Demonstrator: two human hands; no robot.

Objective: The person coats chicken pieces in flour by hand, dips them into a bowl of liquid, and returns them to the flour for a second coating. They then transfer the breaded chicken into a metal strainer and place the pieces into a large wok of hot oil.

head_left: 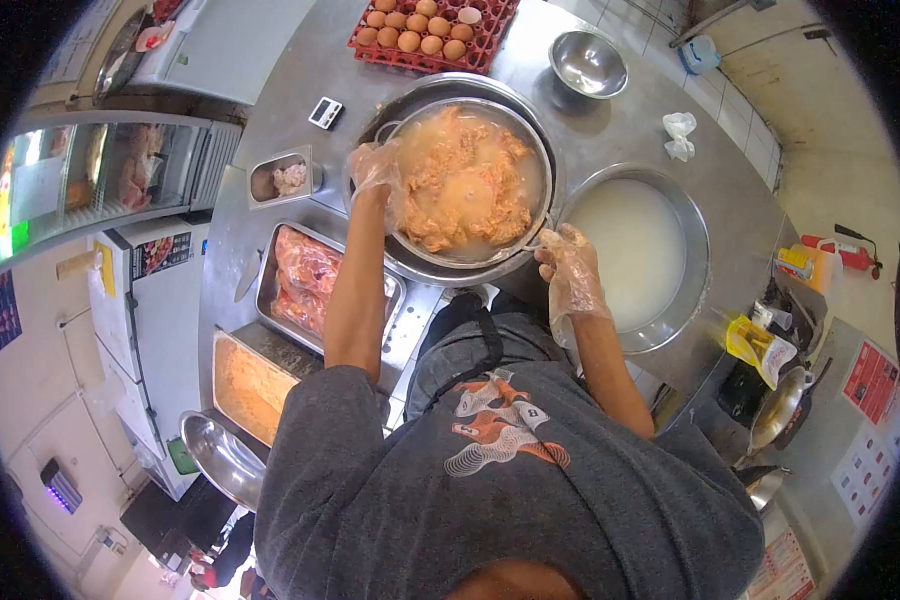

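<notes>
A round metal basket [467, 262] holds orange, coated pieces [480, 180] in cloudy liquid and sits within a larger steel bowl [425, 268]. At its left side, my left hand [375, 168], in a clear plastic glove, is closed on the handle by the rim. My right hand [573, 262], also gloved, has its fingers bent round the handle at the lower right. Just right of that hand stands a wide steel basin [698, 255] of whitish liquid.
Raw meat fills a tray [398, 300] at the left, above a tray of orange powder [255, 385]. A small tray [263, 185], a timer [326, 113], eggs [408, 41], an empty bowl [588, 65] and crumpled plastic [679, 135] lie around. Pans [780, 408] stand at the right.
</notes>
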